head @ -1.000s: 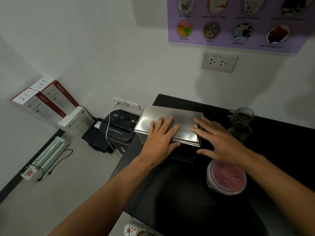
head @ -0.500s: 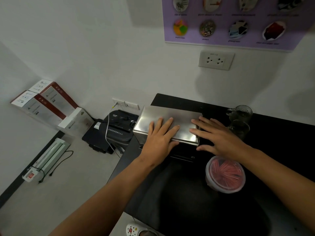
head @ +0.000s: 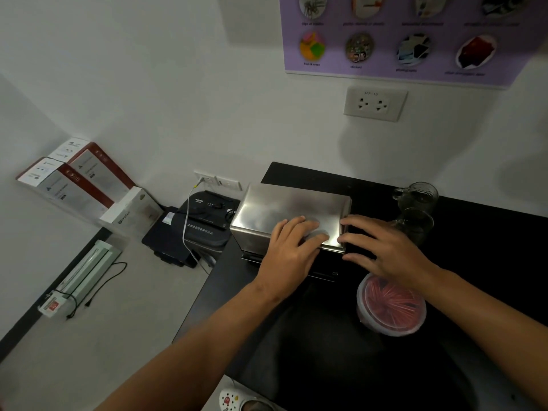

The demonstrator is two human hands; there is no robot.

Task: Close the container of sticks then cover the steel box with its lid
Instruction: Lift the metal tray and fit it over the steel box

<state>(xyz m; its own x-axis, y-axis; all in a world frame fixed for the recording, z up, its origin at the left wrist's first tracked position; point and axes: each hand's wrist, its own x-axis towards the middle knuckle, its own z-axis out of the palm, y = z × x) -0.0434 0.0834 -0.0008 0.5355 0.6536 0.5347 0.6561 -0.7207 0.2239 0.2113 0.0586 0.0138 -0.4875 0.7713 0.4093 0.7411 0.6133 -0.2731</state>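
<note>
A steel lid (head: 284, 209) lies flat on top of the steel box (head: 252, 246) at the left back corner of the black table (head: 326, 366). My left hand (head: 292, 253) rests palm down on the lid's near edge, fingers spread. My right hand (head: 385, 247) sits at the lid's right end, fingers apart, its fingertips touching that edge. A round clear container of pink sticks (head: 391, 304) stands in front of the box with its clear lid on, partly under my right wrist.
Two glass mugs (head: 415, 209) stand right of the box near the wall. The table's left edge drops to the floor, where a black shredder (head: 204, 221), cartons (head: 77, 179) and a laminator (head: 86, 271) sit. A shoe (head: 237, 401) shows at the bottom.
Both hands have slid slightly toward me along the lid. The right hand has shifted off the lid's top to its right end.
</note>
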